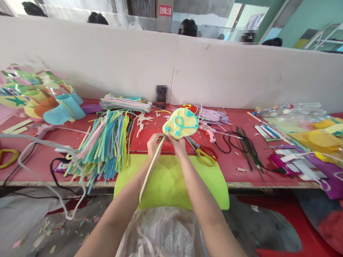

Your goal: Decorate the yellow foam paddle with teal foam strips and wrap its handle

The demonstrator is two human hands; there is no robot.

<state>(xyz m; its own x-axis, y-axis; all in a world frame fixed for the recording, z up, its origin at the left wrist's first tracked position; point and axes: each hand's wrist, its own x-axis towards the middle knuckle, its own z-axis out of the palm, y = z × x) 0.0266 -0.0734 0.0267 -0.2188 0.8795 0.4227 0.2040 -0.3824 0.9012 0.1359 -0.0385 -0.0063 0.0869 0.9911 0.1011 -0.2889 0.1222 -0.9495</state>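
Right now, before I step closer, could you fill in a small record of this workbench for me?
Left hand: pinching at the lower edge of the yellow piece
Right hand: gripping the same edge
Piece: rounded, with a turquoise loop and small turquoise motifs
Attached or held strip: pale yellow strip, trailing over the left forearm; its join is hidden
Under the forearms: lime-green sheet
Left of the hands: bundle of coloured strips
Right of the hands: yellow-handled scissors, pink glue gun
Surface: red tabletop
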